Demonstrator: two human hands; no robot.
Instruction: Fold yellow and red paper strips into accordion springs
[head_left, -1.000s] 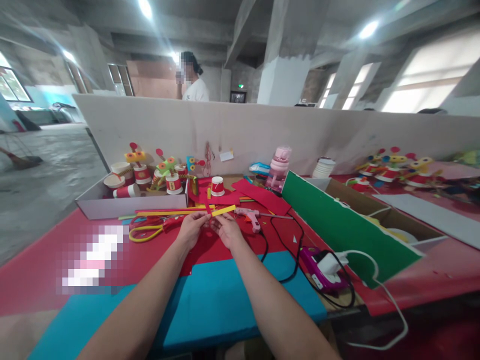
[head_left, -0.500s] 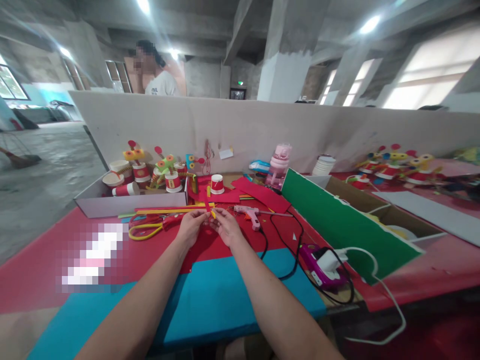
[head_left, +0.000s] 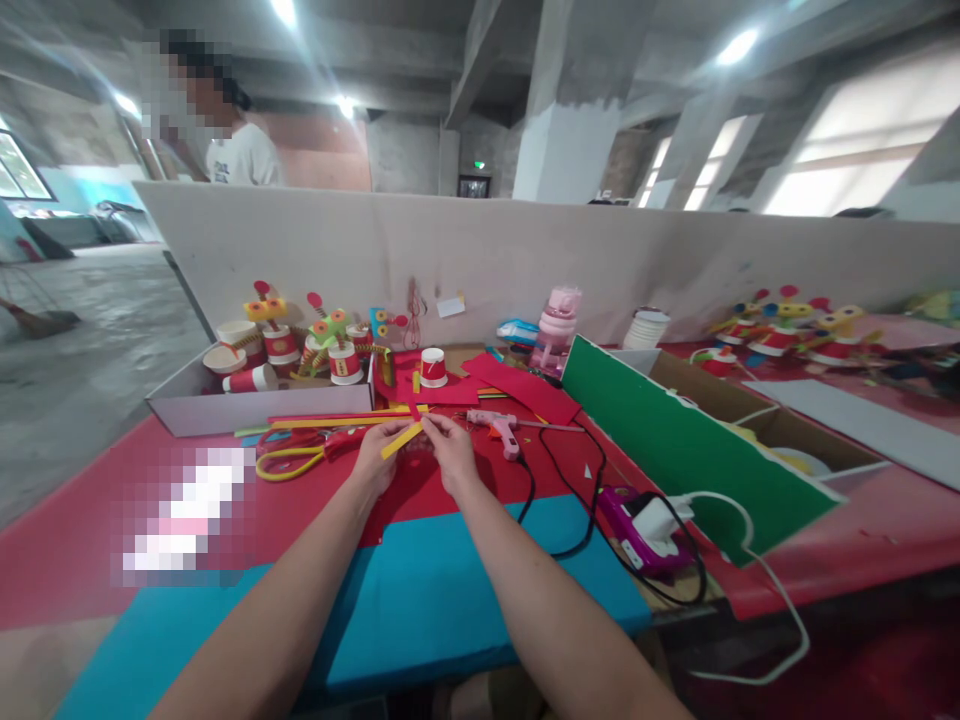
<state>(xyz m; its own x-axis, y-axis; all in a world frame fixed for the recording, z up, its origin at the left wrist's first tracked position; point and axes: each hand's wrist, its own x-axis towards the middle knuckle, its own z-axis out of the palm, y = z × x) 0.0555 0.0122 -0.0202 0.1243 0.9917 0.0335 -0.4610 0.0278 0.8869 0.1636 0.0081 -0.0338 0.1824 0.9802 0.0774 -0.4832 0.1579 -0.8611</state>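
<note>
My left hand [head_left: 377,455] and my right hand [head_left: 451,450] meet over the red table cover, pinching a yellow paper strip [head_left: 401,441] and a red strip [head_left: 414,408] where the two cross. The yellow one slants down to the left across my left fingers; the red one points up and away. Left of my hands lie scissors with yellow handles [head_left: 291,463] and long coloured strips [head_left: 322,421]. A pink glue gun [head_left: 501,430] rests just right of my right hand. Beyond my fingers stands a red and white paper cup [head_left: 433,368].
A white box [head_left: 262,412] holds cup figures at the left. Right are a green-sided box [head_left: 682,440], a purple power strip [head_left: 649,535] with cables, and more cup figures. A blue sheet [head_left: 480,590] lies under my forearms. A person [head_left: 247,155] is behind the partition [head_left: 315,235].
The yellow strip, mostly hidden between my fingers before, now extends down to the left. My hands have shifted slightly around it. The person behind the partition has moved left.
</note>
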